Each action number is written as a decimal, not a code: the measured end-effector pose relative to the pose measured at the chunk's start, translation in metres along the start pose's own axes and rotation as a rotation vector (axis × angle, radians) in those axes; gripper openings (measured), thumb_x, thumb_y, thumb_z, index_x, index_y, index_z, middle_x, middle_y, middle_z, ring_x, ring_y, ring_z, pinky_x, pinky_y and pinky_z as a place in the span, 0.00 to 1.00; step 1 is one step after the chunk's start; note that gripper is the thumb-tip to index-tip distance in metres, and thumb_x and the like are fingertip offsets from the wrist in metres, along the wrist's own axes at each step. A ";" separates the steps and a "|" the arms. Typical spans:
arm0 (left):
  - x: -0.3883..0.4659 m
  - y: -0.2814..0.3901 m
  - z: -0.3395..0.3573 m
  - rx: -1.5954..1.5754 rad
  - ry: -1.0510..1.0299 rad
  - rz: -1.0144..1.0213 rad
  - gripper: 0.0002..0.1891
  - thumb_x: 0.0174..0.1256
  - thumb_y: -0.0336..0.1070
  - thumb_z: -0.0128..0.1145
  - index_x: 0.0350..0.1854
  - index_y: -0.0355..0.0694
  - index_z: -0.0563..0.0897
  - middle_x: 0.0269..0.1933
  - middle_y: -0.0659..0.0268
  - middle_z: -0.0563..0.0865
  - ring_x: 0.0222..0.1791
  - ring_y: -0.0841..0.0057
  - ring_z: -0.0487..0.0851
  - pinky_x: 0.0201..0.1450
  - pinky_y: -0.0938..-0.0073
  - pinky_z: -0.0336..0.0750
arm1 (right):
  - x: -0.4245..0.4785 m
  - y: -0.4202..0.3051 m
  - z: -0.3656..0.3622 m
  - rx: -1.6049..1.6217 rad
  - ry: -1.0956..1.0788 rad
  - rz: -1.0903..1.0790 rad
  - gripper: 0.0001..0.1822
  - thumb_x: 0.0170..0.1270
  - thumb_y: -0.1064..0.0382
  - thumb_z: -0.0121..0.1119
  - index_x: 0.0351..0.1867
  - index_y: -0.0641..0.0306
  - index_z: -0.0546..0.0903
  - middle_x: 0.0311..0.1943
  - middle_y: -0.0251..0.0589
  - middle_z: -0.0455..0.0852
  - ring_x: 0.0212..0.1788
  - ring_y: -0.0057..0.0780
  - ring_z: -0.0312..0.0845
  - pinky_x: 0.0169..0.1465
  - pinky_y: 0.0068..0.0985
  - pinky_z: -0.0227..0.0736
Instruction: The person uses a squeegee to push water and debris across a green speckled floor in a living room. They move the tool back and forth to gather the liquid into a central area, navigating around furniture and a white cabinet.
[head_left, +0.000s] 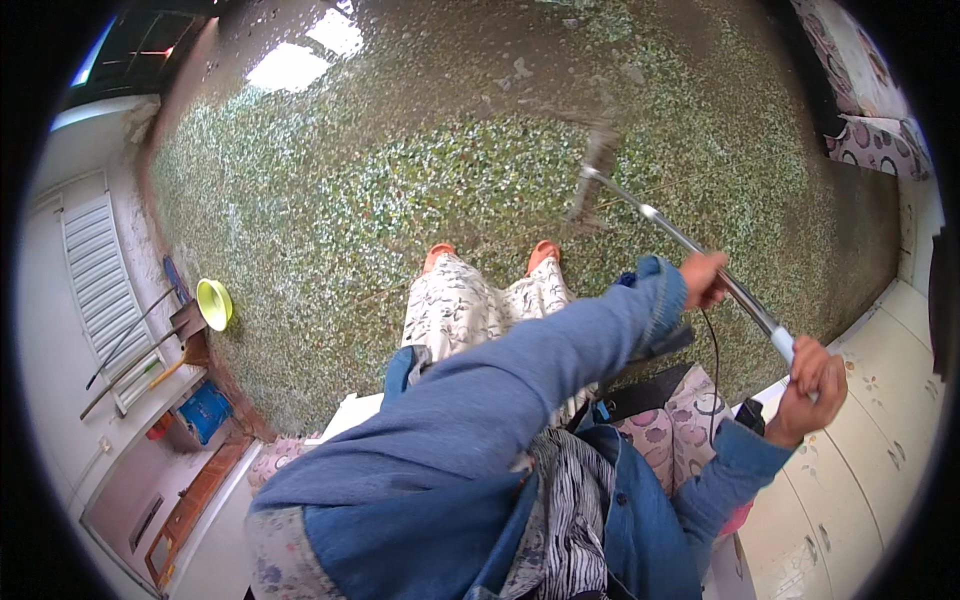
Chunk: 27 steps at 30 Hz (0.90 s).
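A mop or similar floor tool with a metal pole slants from the right down to the floor. My left hand grips the middle of the pole. Higher up, my right hand is closed around the white end grip. The flat grey head lies against the speckled green floor, blurred and ahead of my orange shoes. Its exact kind cannot be told. The upper part of the floor looks wet, with foam spots and bright reflections.
At left, a yellow-green basin stands by the wall, near several long-handled tools and a blue container. Cream cabinets run along the lower right. Patterned fabric seats stand at the upper right and behind me.
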<state>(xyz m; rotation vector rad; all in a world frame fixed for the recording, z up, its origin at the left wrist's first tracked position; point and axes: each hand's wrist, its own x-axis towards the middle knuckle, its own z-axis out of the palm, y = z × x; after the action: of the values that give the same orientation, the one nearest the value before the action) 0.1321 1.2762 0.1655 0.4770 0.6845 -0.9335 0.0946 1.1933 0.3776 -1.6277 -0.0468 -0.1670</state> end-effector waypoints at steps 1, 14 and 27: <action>0.014 -0.011 0.017 -0.063 -0.030 0.014 0.14 0.59 0.43 0.49 0.20 0.39 0.71 0.14 0.63 0.73 0.09 0.75 0.69 0.09 0.72 0.60 | -0.001 -0.007 -0.001 -0.068 0.015 -0.024 0.17 0.63 0.63 0.39 0.14 0.56 0.57 0.11 0.33 0.56 0.16 0.23 0.51 0.28 0.29 0.53; -0.080 0.154 -0.260 -0.237 0.470 0.504 0.11 0.61 0.41 0.52 0.31 0.38 0.73 0.25 0.62 0.77 0.23 0.71 0.78 0.22 0.70 0.74 | 0.035 0.116 0.197 0.378 -0.101 0.340 0.10 0.50 0.63 0.51 0.20 0.70 0.76 0.20 0.41 0.78 0.21 0.27 0.72 0.31 0.26 0.71; -0.048 0.248 -0.183 -0.139 0.263 0.319 0.15 0.58 0.43 0.55 0.21 0.38 0.73 0.15 0.63 0.74 0.08 0.78 0.67 0.08 0.75 0.57 | 0.139 0.092 0.220 0.141 -0.025 0.172 0.12 0.53 0.63 0.52 0.16 0.69 0.75 0.17 0.40 0.77 0.22 0.30 0.72 0.34 0.31 0.69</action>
<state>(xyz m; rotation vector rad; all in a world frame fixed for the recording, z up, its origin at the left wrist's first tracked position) 0.2639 1.5494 0.0925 0.5717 0.8757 -0.5240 0.2612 1.3967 0.2937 -1.4855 0.0614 -0.0105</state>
